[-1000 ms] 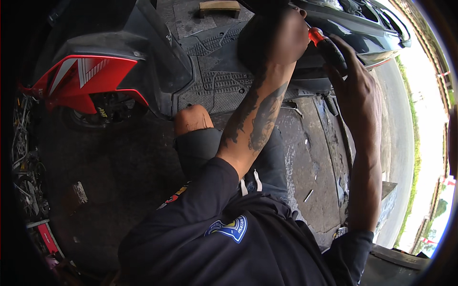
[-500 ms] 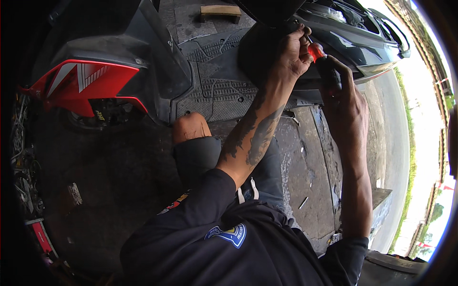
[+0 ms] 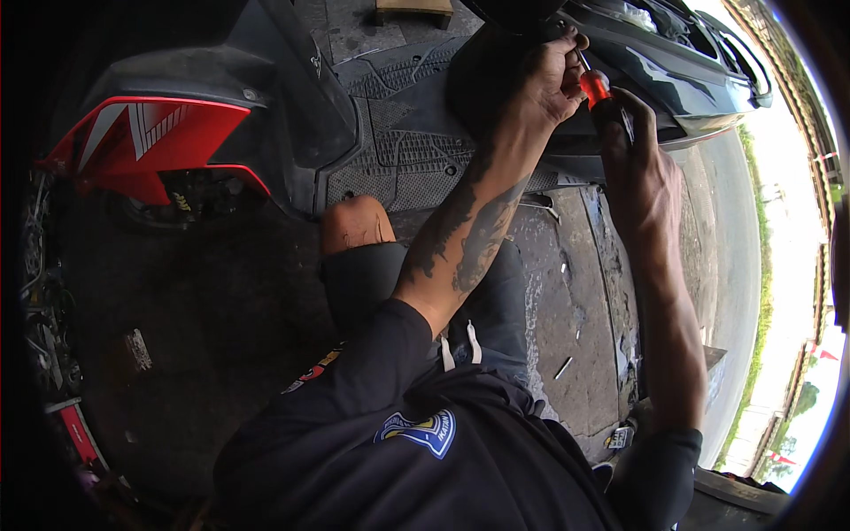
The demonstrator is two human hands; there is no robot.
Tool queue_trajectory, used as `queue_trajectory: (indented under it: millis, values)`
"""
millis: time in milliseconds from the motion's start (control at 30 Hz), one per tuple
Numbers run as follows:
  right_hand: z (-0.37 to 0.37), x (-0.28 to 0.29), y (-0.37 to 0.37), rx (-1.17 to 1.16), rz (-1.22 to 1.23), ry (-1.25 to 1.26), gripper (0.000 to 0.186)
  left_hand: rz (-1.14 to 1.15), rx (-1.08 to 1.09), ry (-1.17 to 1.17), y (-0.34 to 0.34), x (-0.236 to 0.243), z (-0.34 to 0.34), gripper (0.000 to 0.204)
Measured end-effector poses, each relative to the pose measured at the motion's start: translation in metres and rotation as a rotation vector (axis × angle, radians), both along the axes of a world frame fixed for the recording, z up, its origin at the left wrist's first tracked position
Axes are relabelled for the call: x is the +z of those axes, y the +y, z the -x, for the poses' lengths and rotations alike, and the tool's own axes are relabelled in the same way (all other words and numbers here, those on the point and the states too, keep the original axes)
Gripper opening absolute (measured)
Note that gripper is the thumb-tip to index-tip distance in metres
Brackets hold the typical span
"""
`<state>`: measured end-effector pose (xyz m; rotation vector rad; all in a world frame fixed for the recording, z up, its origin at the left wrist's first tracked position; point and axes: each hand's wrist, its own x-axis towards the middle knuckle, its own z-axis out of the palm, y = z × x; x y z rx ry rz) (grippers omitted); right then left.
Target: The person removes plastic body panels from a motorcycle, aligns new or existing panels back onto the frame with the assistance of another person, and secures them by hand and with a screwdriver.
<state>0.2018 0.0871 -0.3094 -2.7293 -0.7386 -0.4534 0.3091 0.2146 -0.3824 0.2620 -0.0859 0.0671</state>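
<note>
My right hand (image 3: 642, 159) is wrapped round a screwdriver (image 3: 597, 87) with a red and black handle. Its thin metal shaft slants up and left to the fingertips of my left hand (image 3: 553, 78). Those fingers are pinched together against the dark scooter's (image 3: 637, 80) side, under the seat. What they pinch at the shaft's tip is too small and hidden to make out. The scooter's ribbed footboard (image 3: 403, 133) lies left of my left forearm.
The red and black front part (image 3: 168, 137) of the scooter stands at the left. A small wooden stool (image 3: 413, 11) is beyond the footboard. A metal tool (image 3: 542, 205) and a thin rod (image 3: 563, 367) lie on the floor. A road (image 3: 739, 230) runs along the right.
The view has shifted slightly, with the stool now higher in it. My right hand has turned a little on the screwdriver's handle. My left hand stays at the tip.
</note>
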Motion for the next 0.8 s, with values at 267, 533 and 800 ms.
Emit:
queue_trajectory:
  millis: [267,533,800]
  values:
    - [0.007,-0.017,0.006,0.177,-0.683,0.317,0.044,-0.024,-0.024,-0.130,0.017,-0.024,-0.038,0.027]
    - [0.010,-0.025,0.020,0.053,-1.046,0.510,0.027,-0.074,0.010,-0.055,0.017,0.000,-0.002,0.022]
    - [0.002,-0.010,0.001,0.325,-0.347,-0.028,0.053,-0.071,0.007,-0.070,0.027,0.004,0.004,0.027]
